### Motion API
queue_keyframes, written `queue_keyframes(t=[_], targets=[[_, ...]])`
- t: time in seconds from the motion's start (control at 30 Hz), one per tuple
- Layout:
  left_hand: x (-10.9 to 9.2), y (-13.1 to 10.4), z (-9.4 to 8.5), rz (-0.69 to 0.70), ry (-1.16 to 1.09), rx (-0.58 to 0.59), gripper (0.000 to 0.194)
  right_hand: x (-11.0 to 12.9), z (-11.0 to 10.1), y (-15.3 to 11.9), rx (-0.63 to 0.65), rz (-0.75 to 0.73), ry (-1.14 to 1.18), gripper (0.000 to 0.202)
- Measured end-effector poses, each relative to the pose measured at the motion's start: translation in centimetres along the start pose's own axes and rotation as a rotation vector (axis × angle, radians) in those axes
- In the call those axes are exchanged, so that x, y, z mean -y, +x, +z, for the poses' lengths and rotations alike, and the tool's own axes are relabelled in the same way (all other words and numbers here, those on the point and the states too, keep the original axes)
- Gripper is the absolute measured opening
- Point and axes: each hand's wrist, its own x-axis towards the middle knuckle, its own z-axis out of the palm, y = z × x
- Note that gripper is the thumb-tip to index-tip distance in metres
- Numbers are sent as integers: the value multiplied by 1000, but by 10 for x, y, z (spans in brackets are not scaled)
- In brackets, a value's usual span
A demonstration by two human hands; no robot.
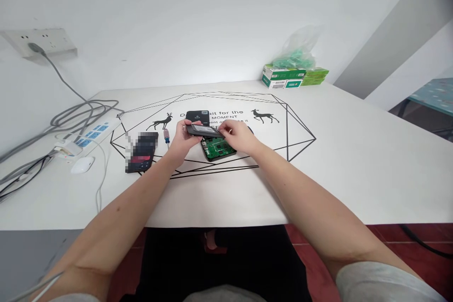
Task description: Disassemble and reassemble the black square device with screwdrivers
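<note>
Both my hands hold a flat black cover (205,130) with a pale label, tilted above the table. My left hand (182,139) grips its left end, thumb along the near edge. The fingers of my right hand (236,135) pinch its right end. Just below sits a green circuit board (218,148) in a shallow black case, partly hidden by the cover and my right hand. Behind the cover lies a black flat panel (198,116) with a small logo. A screwdriver (166,136) with a clear and blue handle lies left of my left hand.
A phone (141,153) with a pixelated screen lies on the left. Beyond it are a white mouse-like object (82,165), a power strip (94,135) and tangled grey cables (83,108). Green and white boxes (283,77) with a plastic bag (297,54) stand at the back right.
</note>
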Motion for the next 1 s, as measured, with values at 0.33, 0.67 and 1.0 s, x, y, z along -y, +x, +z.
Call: queue_keyframes(t=[0.33,0.67,1.0], targets=[[-10,-15,18,19,74,120,77,-6,-2,-5,309,-249,362,94],[-12,-16,13,36,410,180,88,-9,-6,-5,228,-235,102,86],[-6,-13,5,-57,611,287,83,-30,1,3,282,-231,-65,79]])
